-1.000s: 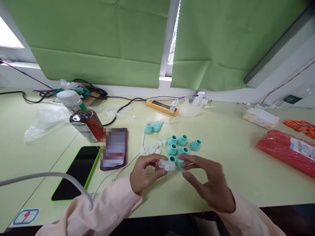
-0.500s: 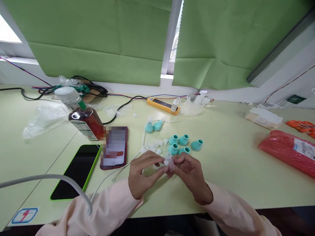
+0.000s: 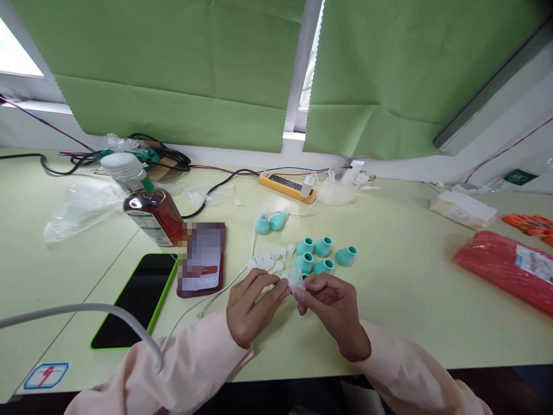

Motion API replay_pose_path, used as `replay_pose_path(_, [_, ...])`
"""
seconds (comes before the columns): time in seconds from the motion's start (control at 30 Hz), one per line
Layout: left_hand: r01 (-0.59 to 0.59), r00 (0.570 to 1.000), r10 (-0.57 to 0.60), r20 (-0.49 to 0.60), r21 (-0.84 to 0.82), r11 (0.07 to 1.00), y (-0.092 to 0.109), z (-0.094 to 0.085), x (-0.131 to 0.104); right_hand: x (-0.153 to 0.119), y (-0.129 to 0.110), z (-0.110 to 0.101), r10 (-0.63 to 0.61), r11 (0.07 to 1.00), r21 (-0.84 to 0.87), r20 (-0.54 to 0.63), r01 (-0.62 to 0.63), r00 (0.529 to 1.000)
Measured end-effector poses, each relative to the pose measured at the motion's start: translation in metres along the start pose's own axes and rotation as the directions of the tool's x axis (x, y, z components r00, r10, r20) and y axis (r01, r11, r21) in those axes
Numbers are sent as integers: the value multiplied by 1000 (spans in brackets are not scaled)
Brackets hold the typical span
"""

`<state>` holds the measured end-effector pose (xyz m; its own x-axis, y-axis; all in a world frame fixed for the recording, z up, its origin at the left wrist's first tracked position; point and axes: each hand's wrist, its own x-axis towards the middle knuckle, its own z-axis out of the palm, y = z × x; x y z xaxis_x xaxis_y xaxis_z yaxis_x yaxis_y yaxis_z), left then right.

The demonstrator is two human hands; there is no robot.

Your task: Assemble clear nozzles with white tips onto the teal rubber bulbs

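Between the fingertips of my left hand (image 3: 249, 305) and my right hand (image 3: 337, 308) is a small translucent plastic piece (image 3: 295, 279), pinched from both sides. Its exact kind does not show, and fingers cover part of it. Just beyond the hands stand several teal rubber bulbs (image 3: 322, 246) with open mouths; one is partly hidden behind the piece. To their left lies a loose heap of small white plastic bits (image 3: 268, 258). Farther back, a teal bulb with a pale tip (image 3: 262, 225) stands upright beside another teal bulb (image 3: 277, 220) lying on its side.
At left are a green-edged phone (image 3: 136, 302), a second phone (image 3: 206, 259) and a bottle of dark liquid (image 3: 155, 216). A white cable (image 3: 233, 282) runs past my left hand. A yellow power strip (image 3: 280, 185) lies behind; a red package (image 3: 496, 259) is at right.
The translucent piece has turned in my fingers and now shows a broader side. My left fingers have drawn closer together around its left end. The view has shifted slightly.
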<state>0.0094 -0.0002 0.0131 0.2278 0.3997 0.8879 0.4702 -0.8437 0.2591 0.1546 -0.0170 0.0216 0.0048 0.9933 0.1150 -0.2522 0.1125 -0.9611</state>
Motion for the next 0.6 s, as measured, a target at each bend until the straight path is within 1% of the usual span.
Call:
replay_pose_path(0.07, [-89, 996, 86, 38, 74, 993, -4, -1, -4, 0, 0, 0, 16, 1000, 0, -2, -16, 1000])
replay_pose_path(0.13, [-170, 982, 160, 100, 106, 980, -8, -1, -5, 1, 0, 0, 29, 1000, -11, 1, -29, 1000])
replay_pose_path(0.2, [-205, 972, 191, 136, 101, 974, -11, -1, -5, 1, 1, 0, 34, 999, -30, 3, -33, 999])
replay_pose_path(0.23, [-197, 973, 184, 138, 82, 977, -11, -1, -3, 1, 1, -1, 36, 999, -41, 7, -35, 999])
replay_pose_path(0.3, [-116, 986, 114, 123, 7, 993, -9, -1, 0, 1, 1, -1, 44, 997, -63, 17, -43, 999])
replay_pose_path(0.37, [46, 992, -31, 120, -118, 992, -4, -2, 4, 0, 0, -2, 48, 996, -83, 25, -45, 999])
replay_pose_path(0.4, [157, 982, -132, 138, -192, 969, -1, -2, 6, 0, -1, -2, 44, 995, -89, 29, -41, 999])
replay_pose_path(0.43, [284, 955, -244, 171, -270, 920, 1, -3, 9, 0, -3, -2, 39, 995, -90, 36, -35, 999])
replay_pose_path(0.47, [423, 904, -362, 228, -348, 837, 3, -4, 11, 0, -4, -1, 34, 996, -86, 47, -30, 998])
replay_pose_path(0.5, [562, 827, -469, 311, -420, 713, 4, -5, 13, 1, -7, -1, 34, 996, -82, 63, -29, 997])
replay_pose_path(0.53, [681, 731, -545, 410, -477, 556, 4, -7, 16, 1, -9, -1, 40, 996, -81, 81, -33, 996])
replay_pose_path(0.57, [768, 632, -582, 513, -514, 382, 2, -8, 19, 1, -11, -1, 47, 996, -82, 94, -39, 994])
replay_pose_path(0.6, [815, 552, -583, 597, -533, 225, 0, -9, 21, 2, -14, 0, 53, 995, -84, 97, -45, 994])
